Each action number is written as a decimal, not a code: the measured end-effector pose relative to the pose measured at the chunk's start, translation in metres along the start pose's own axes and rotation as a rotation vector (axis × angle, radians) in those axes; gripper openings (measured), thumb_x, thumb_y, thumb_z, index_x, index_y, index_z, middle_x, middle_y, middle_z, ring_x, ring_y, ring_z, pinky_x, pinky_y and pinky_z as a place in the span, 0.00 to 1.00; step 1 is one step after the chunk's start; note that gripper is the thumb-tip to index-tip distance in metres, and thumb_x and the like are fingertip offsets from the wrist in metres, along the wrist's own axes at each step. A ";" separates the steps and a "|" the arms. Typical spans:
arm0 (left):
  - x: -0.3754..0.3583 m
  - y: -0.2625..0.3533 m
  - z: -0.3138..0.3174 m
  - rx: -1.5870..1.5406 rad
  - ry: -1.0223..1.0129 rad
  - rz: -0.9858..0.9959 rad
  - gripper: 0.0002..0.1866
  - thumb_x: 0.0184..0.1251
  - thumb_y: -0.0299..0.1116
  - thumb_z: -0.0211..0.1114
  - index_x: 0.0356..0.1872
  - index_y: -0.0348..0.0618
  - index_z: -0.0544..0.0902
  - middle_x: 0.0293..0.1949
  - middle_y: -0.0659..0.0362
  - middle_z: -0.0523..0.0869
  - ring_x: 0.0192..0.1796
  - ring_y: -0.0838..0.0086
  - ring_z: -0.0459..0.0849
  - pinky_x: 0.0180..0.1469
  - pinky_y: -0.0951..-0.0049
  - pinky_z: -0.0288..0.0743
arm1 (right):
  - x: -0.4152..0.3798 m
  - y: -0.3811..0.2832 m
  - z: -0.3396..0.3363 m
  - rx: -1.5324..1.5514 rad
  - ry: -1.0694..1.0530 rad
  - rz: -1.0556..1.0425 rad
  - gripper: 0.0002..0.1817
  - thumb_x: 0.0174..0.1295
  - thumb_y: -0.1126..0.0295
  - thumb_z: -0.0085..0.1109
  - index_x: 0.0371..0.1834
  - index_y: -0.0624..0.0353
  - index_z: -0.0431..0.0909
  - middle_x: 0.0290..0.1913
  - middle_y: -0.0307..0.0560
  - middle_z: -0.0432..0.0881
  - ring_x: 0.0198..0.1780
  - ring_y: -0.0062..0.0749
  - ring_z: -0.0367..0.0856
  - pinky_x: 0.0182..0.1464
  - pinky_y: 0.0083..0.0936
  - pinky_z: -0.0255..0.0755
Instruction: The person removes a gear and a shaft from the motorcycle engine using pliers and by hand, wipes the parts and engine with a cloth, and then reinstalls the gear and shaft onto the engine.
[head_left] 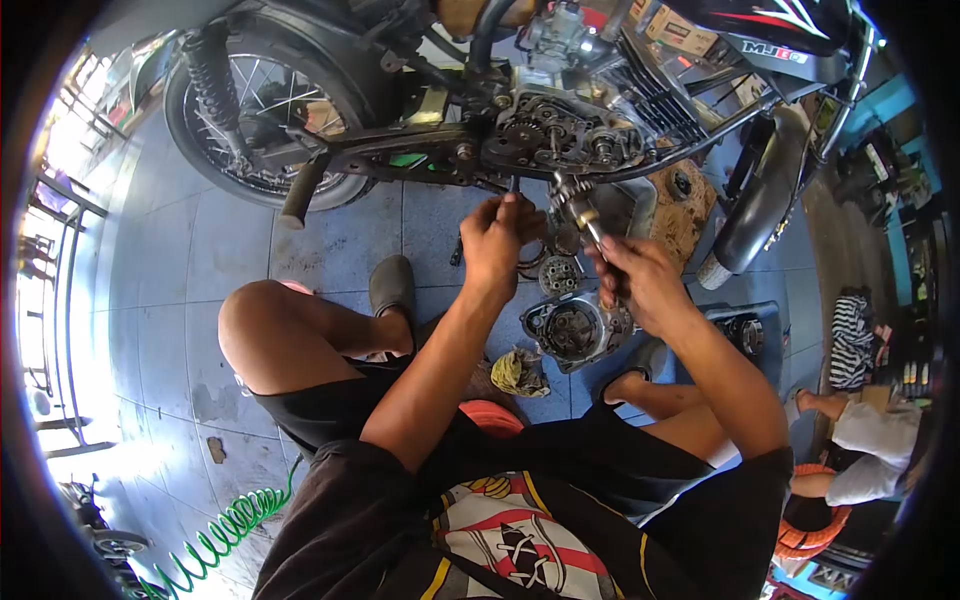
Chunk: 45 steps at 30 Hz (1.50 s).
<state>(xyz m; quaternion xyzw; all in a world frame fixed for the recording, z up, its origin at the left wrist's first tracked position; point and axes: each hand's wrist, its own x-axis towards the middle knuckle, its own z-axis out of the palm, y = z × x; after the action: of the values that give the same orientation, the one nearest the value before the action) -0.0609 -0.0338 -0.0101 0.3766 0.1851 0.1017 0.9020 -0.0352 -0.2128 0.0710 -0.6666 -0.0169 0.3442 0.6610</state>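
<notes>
My right hand is closed around the lower end of a metal gear shaft. The toothed part of the shaft points up, just below the opened engine of the motorcycle. My left hand has its fingers pinched together close under the engine; whatever they hold is hidden or too small to name. Below my hands, a round engine cover lies on the floor with its inside facing up. Between it and the engine sits a clutch part, beside some rings.
A crumpled yellow rag lies near my feet. The rear wheel is at upper left, the exhaust pipe at right. A blue tray holds parts. A green coiled hose runs at lower left. Another person's leg shows at right.
</notes>
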 end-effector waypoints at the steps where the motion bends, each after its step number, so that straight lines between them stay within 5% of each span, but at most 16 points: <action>1: 0.002 0.004 -0.003 -0.019 0.078 0.041 0.18 0.74 0.37 0.53 0.50 0.27 0.75 0.43 0.47 0.83 0.45 0.61 0.85 0.50 0.64 0.80 | 0.011 0.003 0.007 -0.015 0.050 -0.024 0.15 0.69 0.63 0.55 0.38 0.69 0.78 0.26 0.39 0.74 0.23 0.21 0.70 0.24 0.20 0.68; 7: 0.040 0.008 -0.025 0.062 0.040 -0.048 0.13 0.70 0.29 0.50 0.45 0.28 0.77 0.40 0.49 0.84 0.42 0.65 0.85 0.45 0.70 0.81 | 0.088 0.039 0.045 -0.217 0.183 -0.122 0.14 0.67 0.64 0.57 0.27 0.61 0.79 0.21 0.38 0.74 0.22 0.20 0.69 0.23 0.21 0.64; 12: 0.069 0.003 -0.039 0.060 -0.064 -0.067 0.08 0.65 0.26 0.58 0.39 0.29 0.79 0.36 0.52 0.83 0.37 0.68 0.85 0.42 0.70 0.81 | 0.126 0.041 0.054 -0.741 0.287 -0.266 0.16 0.63 0.67 0.57 0.27 0.74 0.80 0.23 0.43 0.80 0.28 0.21 0.68 0.31 0.30 0.64; 16: 0.091 -0.004 -0.044 0.220 -0.140 0.038 0.08 0.60 0.24 0.64 0.39 0.32 0.81 0.35 0.56 0.84 0.38 0.72 0.82 0.41 0.71 0.78 | 0.153 0.056 0.044 -0.702 0.290 -0.315 0.15 0.60 0.68 0.58 0.27 0.74 0.81 0.22 0.43 0.79 0.28 0.21 0.69 0.30 0.30 0.64; 18: 0.100 -0.008 -0.048 0.370 -0.097 0.098 0.08 0.60 0.25 0.65 0.39 0.33 0.81 0.35 0.57 0.84 0.37 0.74 0.81 0.41 0.71 0.76 | 0.155 0.055 0.049 -0.676 0.335 -0.343 0.22 0.59 0.58 0.61 0.21 0.71 0.80 0.18 0.59 0.78 0.22 0.40 0.76 0.30 0.38 0.67; 22: 0.117 -0.024 -0.059 0.566 -0.009 0.233 0.14 0.53 0.34 0.70 0.37 0.35 0.84 0.33 0.52 0.87 0.37 0.67 0.84 0.41 0.66 0.75 | 0.175 0.072 0.046 -0.711 0.377 -0.308 0.23 0.58 0.57 0.63 0.21 0.71 0.80 0.18 0.59 0.78 0.23 0.38 0.78 0.30 0.37 0.68; 24: 0.117 -0.028 -0.061 0.610 0.004 0.231 0.14 0.53 0.34 0.70 0.37 0.35 0.84 0.33 0.49 0.87 0.38 0.64 0.85 0.42 0.65 0.75 | 0.174 0.075 0.047 -0.597 0.393 -0.247 0.21 0.56 0.59 0.62 0.22 0.72 0.81 0.19 0.59 0.80 0.24 0.39 0.80 0.31 0.37 0.69; 26: 0.120 -0.034 -0.061 0.672 -0.010 0.341 0.09 0.59 0.30 0.67 0.37 0.34 0.82 0.31 0.59 0.85 0.34 0.77 0.78 0.39 0.71 0.72 | 0.180 0.078 0.039 -0.619 0.360 -0.262 0.19 0.56 0.61 0.61 0.22 0.72 0.81 0.20 0.60 0.80 0.25 0.41 0.80 0.32 0.38 0.69; 31: 0.128 -0.057 -0.067 0.724 0.051 0.396 0.11 0.60 0.31 0.67 0.39 0.33 0.81 0.33 0.58 0.85 0.35 0.76 0.79 0.38 0.72 0.73 | 0.182 0.075 0.037 -0.764 0.358 -0.222 0.14 0.50 0.69 0.55 0.25 0.72 0.82 0.25 0.65 0.82 0.31 0.49 0.84 0.36 0.41 0.72; 32: 0.132 -0.062 -0.069 0.676 0.070 0.413 0.12 0.60 0.31 0.67 0.40 0.33 0.81 0.34 0.57 0.85 0.35 0.76 0.79 0.39 0.72 0.73 | 0.182 0.077 0.039 -0.729 0.357 -0.269 0.10 0.47 0.76 0.49 0.21 0.73 0.78 0.17 0.46 0.76 0.21 0.27 0.71 0.25 0.36 0.63; 33: 0.132 -0.060 -0.069 0.679 0.060 0.411 0.12 0.60 0.31 0.67 0.40 0.33 0.81 0.34 0.57 0.85 0.35 0.76 0.79 0.39 0.72 0.73 | 0.183 0.079 0.040 -0.723 0.366 -0.268 0.10 0.47 0.76 0.49 0.21 0.73 0.78 0.17 0.46 0.76 0.21 0.27 0.71 0.25 0.36 0.63; 35: 0.134 -0.056 -0.071 0.667 0.064 0.366 0.21 0.55 0.39 0.70 0.42 0.31 0.79 0.40 0.39 0.85 0.48 0.46 0.83 0.49 0.57 0.75 | 0.189 0.083 0.040 -0.807 0.405 -0.329 0.10 0.45 0.76 0.48 0.21 0.73 0.79 0.17 0.51 0.77 0.21 0.30 0.73 0.27 0.37 0.66; 36: 0.134 -0.052 -0.069 0.668 0.063 0.366 0.21 0.55 0.39 0.70 0.42 0.31 0.79 0.40 0.39 0.85 0.48 0.46 0.83 0.49 0.57 0.75 | 0.192 0.083 0.042 -0.841 0.420 -0.349 0.11 0.45 0.74 0.49 0.22 0.72 0.80 0.20 0.58 0.79 0.22 0.39 0.78 0.31 0.38 0.70; 43: 0.141 -0.064 -0.074 0.493 0.036 0.391 0.15 0.60 0.33 0.65 0.42 0.30 0.81 0.39 0.44 0.86 0.43 0.57 0.84 0.46 0.62 0.74 | 0.204 0.088 0.039 -0.998 0.491 -0.302 0.13 0.45 0.70 0.51 0.26 0.67 0.83 0.28 0.65 0.82 0.35 0.55 0.83 0.40 0.40 0.74; 45: 0.140 -0.061 -0.076 0.643 0.037 0.318 0.13 0.64 0.29 0.63 0.46 0.31 0.80 0.39 0.55 0.85 0.38 0.75 0.80 0.42 0.73 0.73 | 0.207 0.090 0.038 -0.990 0.430 -0.281 0.18 0.46 0.66 0.56 0.31 0.75 0.81 0.42 0.73 0.80 0.46 0.63 0.80 0.54 0.42 0.73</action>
<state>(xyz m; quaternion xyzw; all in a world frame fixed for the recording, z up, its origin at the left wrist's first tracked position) 0.0380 0.0175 -0.1384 0.6632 0.1630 0.1842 0.7069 0.0657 -0.0920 -0.0951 -0.9441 -0.1299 0.0598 0.2969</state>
